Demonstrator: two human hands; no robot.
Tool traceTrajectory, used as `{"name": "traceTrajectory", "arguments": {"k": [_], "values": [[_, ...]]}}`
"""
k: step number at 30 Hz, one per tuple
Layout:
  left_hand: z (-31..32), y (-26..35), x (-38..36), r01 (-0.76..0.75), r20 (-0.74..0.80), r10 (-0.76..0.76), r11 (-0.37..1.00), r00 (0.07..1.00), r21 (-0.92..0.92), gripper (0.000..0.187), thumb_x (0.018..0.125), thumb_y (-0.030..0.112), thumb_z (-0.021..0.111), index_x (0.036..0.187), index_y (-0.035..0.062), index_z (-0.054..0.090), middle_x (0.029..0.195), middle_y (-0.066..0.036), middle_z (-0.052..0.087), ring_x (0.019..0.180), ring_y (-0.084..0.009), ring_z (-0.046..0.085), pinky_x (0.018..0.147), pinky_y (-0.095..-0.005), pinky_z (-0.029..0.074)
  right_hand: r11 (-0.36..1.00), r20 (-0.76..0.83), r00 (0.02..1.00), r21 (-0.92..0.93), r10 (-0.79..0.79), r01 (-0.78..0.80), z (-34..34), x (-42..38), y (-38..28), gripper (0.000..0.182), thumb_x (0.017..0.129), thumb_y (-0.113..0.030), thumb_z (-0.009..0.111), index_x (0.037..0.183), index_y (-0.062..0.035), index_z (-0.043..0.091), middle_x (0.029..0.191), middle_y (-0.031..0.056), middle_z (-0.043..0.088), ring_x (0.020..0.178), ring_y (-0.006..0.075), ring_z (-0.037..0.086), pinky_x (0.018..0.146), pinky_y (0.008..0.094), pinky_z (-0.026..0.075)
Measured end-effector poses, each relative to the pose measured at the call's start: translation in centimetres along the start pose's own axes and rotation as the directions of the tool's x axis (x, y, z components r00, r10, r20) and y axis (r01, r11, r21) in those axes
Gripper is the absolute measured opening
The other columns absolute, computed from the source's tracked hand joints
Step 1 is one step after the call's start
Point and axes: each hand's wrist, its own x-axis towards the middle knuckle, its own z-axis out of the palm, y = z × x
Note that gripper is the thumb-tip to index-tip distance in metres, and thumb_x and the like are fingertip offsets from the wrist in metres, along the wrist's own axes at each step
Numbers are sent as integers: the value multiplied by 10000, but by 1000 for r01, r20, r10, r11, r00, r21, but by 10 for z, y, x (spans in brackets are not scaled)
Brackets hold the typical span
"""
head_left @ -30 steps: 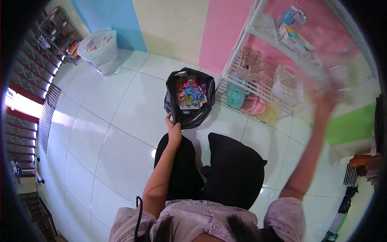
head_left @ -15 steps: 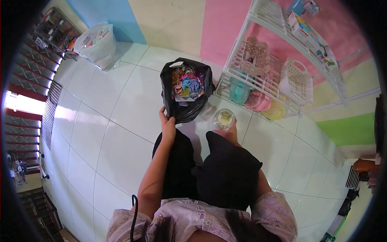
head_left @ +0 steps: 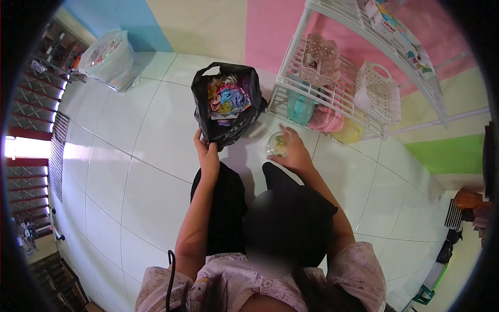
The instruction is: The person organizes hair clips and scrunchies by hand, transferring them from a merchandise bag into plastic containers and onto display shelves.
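Note:
My left hand (head_left: 207,158) pinches the near rim of a black plastic bag (head_left: 236,134), which stands open on the tiled floor. Inside the bag lie colourful hair ties (head_left: 231,97) in blue, pink and yellow, among other small items. To the bag's right is a small clear round container (head_left: 277,145) with a yellow-green pattern or contents. Beside it my right hand (head_left: 294,150) has its fingers and thumb spread around its right side. Those fingertips are slightly blurred, and whether they touch the container is hard to see.
A white wire rack (head_left: 280,83) stands at the right, holding a beige basket (head_left: 318,57), a white basket (head_left: 375,91) and teal, pink and yellow containers below. By the wall at the left is a filled white plastic bag (head_left: 108,62). My dark-clothed knees (head_left: 221,200) are close in front.
My right hand has shifted from below the clear container to its right side, and its fingers have spread. My left hand keeps its hold on the bag. The whole view has shifted slightly.

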Motion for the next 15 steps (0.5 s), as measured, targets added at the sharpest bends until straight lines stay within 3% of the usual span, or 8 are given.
{"name": "traceTrajectory", "arguments": {"k": [1, 4, 8, 13, 15], "values": [[3, 3, 1, 6, 0, -6, 1000, 1000, -3, 611, 882, -49, 448, 1451, 67, 256, 1103, -118, 561, 919, -149, 572, 767, -272, 487, 993, 120, 993, -120, 7, 8, 0, 5, -9, 803, 693, -314, 817, 1385, -104, 470, 1280, 194, 470, 1164, 389, 503, 922, 449, 499], [0, 8, 11, 19, -5, -19, 999, 1000, -39, 556, 938, 18, 499, 1444, 74, 276, 1076, -95, 567, 887, -135, 573, 732, -269, 497, 987, 275, 953, -124, 130, -99, 4, 16, -19, 893, 635, -332, 834, 1414, -125, 450, 1294, 192, 444, 1165, 400, 488, 915, 471, 506], [-7, 18, 22, 18, -8, -18, 999, 1000, -37, 504, 967, 81, 514, 1435, 83, 327, 982, -49, 578, 884, -125, 560, 756, -293, 510, 987, 231, 963, -120, 136, -111, 13, 17, -20, 889, 629, -347, 821, 1408, -126, 454, 1282, 191, 441, 1139, 406, 494, 888, 476, 517], [-6, 21, 26, 57, -6, -57, 995, 998, -79, 579, 907, 40, 483, 1459, 77, 310, 1019, -65, 564, 851, -133, 557, 770, -300, 514, 984, 206, 966, -110, 157, -137, 4, 21, -23, 871, 644, -405, 819, 1385, -105, 474, 1296, 200, 447, 1168, 413, 480, 906, 470, 500], [-4, 20, 27, 110, -7, -111, 988, 994, -113, 618, 862, 20, 466, 1459, 68, 314, 1051, -76, 563, 856, -143, 562, 769, -305, 516, 969, 269, 950, -224, 161, -100, 0, 24, -21, 886, 658, -451, 819, 1377, -70, 469, 1292, 219, 468, 1174, 410, 490, 931, 462, 482]]}}
